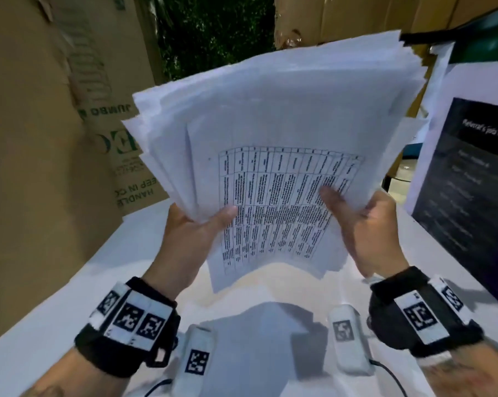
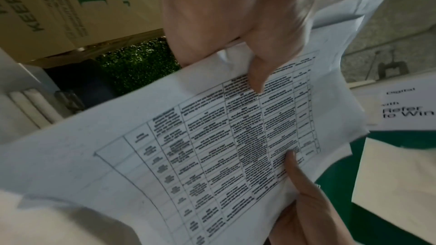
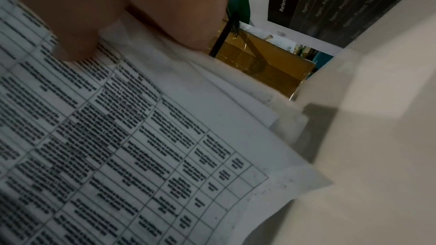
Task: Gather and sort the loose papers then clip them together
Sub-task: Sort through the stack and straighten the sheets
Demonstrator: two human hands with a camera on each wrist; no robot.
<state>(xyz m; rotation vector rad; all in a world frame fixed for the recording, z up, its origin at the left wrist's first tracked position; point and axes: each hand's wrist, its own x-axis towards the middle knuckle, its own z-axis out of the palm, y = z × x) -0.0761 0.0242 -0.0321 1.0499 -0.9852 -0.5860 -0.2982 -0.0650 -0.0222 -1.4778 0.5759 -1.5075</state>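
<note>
Both our hands, left hand (image 1: 190, 224) and right hand (image 1: 365, 224), pinch the stack of papers (image 1: 270, 133) above the table (image 1: 56, 296). Edges fanned, uneven; sheets may slip out.

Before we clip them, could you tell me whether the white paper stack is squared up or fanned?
Fanned: the white paper stack shows staggered edges at its left and top.

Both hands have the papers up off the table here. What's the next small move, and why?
Probably stand the stack of papers on edge and tap it on the white table. The sheet edges are fanned and uneven, and both the left hand and right hand already grip the lower edge, thumbs on the printed table.
</note>
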